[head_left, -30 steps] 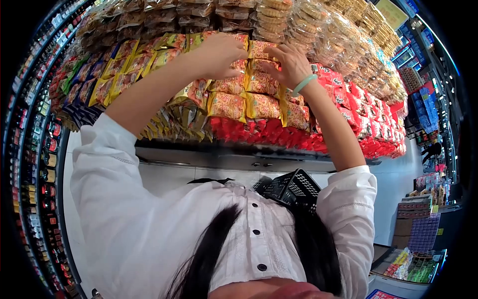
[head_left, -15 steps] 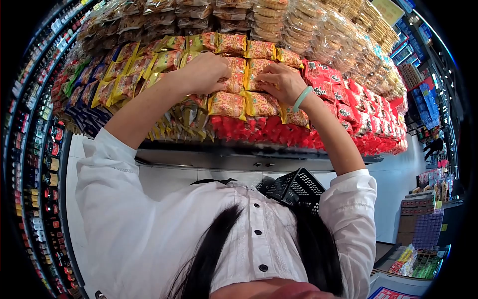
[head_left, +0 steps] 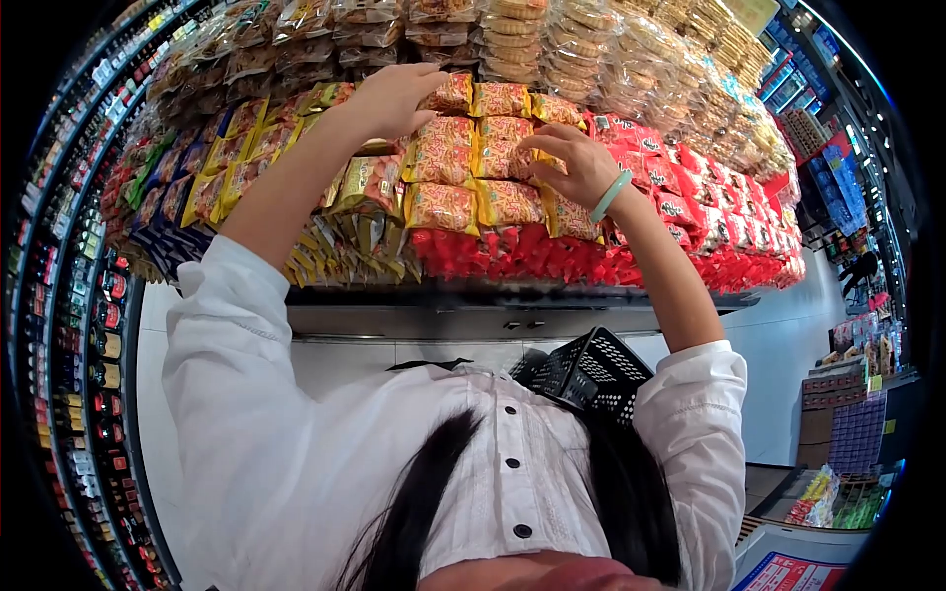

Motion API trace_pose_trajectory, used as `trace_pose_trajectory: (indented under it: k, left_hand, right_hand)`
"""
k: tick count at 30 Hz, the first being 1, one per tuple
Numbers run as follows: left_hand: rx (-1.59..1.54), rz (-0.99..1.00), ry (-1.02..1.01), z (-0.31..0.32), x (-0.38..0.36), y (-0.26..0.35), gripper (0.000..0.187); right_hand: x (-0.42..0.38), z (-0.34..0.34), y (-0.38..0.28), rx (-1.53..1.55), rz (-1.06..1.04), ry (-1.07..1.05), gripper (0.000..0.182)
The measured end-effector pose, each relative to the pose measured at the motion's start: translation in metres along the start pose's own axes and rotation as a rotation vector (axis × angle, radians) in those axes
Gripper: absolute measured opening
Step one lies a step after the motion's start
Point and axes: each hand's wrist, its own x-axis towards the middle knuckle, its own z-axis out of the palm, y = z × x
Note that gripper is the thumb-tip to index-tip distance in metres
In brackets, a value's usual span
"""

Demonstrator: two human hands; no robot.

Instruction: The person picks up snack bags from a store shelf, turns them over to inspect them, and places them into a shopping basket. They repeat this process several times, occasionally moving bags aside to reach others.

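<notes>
Yellow-and-orange snack packets (head_left: 440, 163) lie in neat rows on top of a store display. My left hand (head_left: 392, 100) reaches over the back of these rows, fingers stretched out, its fingertips at the edge of a back-row packet (head_left: 450, 94). Over the right-hand column hovers my right hand (head_left: 581, 167), its fingers apart and slightly bent beside a middle packet (head_left: 505, 160). A pale green bangle (head_left: 612, 195) circles my right wrist. Below my left forearm sits a greenish-gold packet (head_left: 369, 184).
Red packets (head_left: 680, 207) fill the display's right side, and clear bags of round biscuits (head_left: 514, 39) stack up behind. A black perforated basket (head_left: 591, 369) is between me and the display. Tall stocked shelves (head_left: 103, 345) line the left; a pale floor aisle (head_left: 769, 364) runs along the right.
My left hand has moved back and left, away from the middle packets, and its fingers have straightened. My right hand has drawn slightly right, lifting off the packets.
</notes>
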Motion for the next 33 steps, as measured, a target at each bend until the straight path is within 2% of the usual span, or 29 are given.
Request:
trace_pose_trajectory:
  k: [1,4,5,8,9,12,15,18,21,24,25,27,29,31,32,33]
  left_hand:
    - [0.005,-0.026,-0.091,-0.002,0.008,-0.002,0.060]
    - [0.072,-0.058,-0.161,0.011,0.023,-0.005,0.063]
    - [0.003,-0.096,-0.294,0.013,0.029,-0.006,0.064]
    - [-0.085,-0.106,-0.311,0.007,0.030,-0.006,0.061]
    - [-0.151,-0.046,-0.117,0.028,0.030,-0.019,0.054]
    - [-0.260,-0.035,-0.132,0.033,0.032,-0.030,0.054]
    - [-0.289,-0.134,-0.325,0.017,0.034,-0.025,0.056]
    - [-0.194,-0.084,-0.298,0.022,0.035,-0.028,0.056]
    - [-0.234,-0.081,-0.245,0.023,0.034,-0.030,0.055]
    - [-0.175,-0.021,-0.105,0.037,0.031,-0.035,0.056]
    - [-0.173,-0.033,-0.124,0.020,0.028,-0.027,0.056]
    - [-0.201,0.074,0.034,0.024,0.026,-0.040,0.053]
    - [-0.283,0.127,0.149,-0.012,0.010,-0.016,0.049]
    - [-0.371,0.235,0.186,-0.042,-0.007,0.011,0.045]
    - [-0.558,0.188,0.095,-0.066,-0.023,0.039,0.044]
    - [-0.502,0.319,0.090,-0.085,-0.032,0.059,0.043]
  right_hand:
    - [0.000,-0.002,0.000,0.008,0.025,-0.031,0.030]
    - [-0.002,0.000,0.002,-0.044,-0.010,0.034,0.032]
    - [-0.002,0.000,0.002,-0.050,0.005,0.009,0.033]
    - [0.002,0.001,-0.001,-0.066,0.034,-0.018,0.033]
    - [0.004,0.001,-0.002,-0.065,0.031,-0.016,0.033]
    - [0.011,0.006,-0.002,-0.059,0.030,-0.022,0.034]
    - [0.015,0.014,0.000,-0.040,0.023,-0.021,0.032]
    - [0.015,0.017,0.000,-0.020,-0.006,-0.015,0.031]
    - [0.009,0.008,-0.004,-0.006,0.019,0.021,0.030]
    - [-0.009,-0.011,-0.008,-0.012,0.045,0.060,0.030]
    - [-0.019,-0.022,-0.008,-0.038,0.082,0.026,0.032]
    - [-0.046,-0.039,-0.011,-0.043,0.142,0.100,0.031]
    - [-0.084,-0.053,-0.002,-0.053,0.184,0.207,0.028]
    - [-0.132,-0.071,-0.010,-0.057,0.316,0.311,0.026]
    - [-0.162,-0.073,-0.013,0.094,0.401,0.391,0.026]
    - [-0.194,-0.070,-0.022,0.196,0.557,0.401,0.026]
